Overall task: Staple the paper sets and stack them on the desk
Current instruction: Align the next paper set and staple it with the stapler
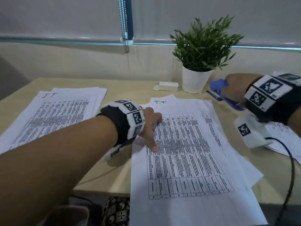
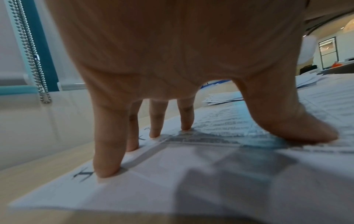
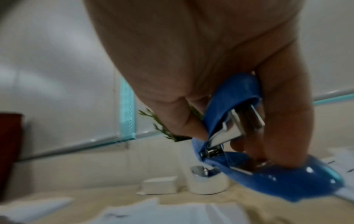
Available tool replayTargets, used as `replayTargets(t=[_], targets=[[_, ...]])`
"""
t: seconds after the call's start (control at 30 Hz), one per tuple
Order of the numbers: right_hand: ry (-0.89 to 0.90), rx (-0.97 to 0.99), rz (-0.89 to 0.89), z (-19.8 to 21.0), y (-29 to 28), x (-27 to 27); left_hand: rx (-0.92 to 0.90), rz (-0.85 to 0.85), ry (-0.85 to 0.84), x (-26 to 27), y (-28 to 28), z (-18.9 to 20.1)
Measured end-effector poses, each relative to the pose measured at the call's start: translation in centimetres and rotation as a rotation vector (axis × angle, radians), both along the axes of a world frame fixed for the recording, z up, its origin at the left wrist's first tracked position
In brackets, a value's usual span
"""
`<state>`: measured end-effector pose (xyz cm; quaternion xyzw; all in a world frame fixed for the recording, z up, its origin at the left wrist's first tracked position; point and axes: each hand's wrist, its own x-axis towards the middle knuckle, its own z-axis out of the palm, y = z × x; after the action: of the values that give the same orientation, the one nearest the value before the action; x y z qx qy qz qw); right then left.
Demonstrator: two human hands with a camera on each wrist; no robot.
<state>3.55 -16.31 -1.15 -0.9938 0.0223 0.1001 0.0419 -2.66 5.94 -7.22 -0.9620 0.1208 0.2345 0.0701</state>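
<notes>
A printed paper set (image 1: pixel 184 154) lies in the middle of the desk, its near end hanging over the front edge. My left hand (image 1: pixel 150 126) presses its spread, straight fingertips (image 2: pixel 107 171) on the set's top left corner. My right hand (image 1: pixel 234 88) grips a blue stapler (image 1: pixel 223 93) above the desk at the right, beside the plant. In the right wrist view the stapler (image 3: pixel 239 151) hangs with its mouth apart and no paper in it. A second pile of printed sheets (image 1: pixel 50 115) lies at the left.
A potted plant (image 1: pixel 200 54) in a white pot stands at the back right, with a small white box (image 1: pixel 167 86) next to it. More sheets (image 1: pixel 283 132) lie under my right wrist. A black cable (image 1: pixel 291 168) trails off the desk's front right.
</notes>
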Motion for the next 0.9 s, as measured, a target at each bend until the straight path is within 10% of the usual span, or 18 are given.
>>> replayTargets(t=[0.17, 0.9], targets=[[0.142, 0.217, 0.139, -1.2, 4.5, -2.3, -0.026, -0.005, 0.009, -0.3, 0.2, -0.3], [0.094, -0.013, 0.379, -3.9, 10.7, 0.3, 0.042, -0.066, 0.027, 0.2, 0.5, -0.3]])
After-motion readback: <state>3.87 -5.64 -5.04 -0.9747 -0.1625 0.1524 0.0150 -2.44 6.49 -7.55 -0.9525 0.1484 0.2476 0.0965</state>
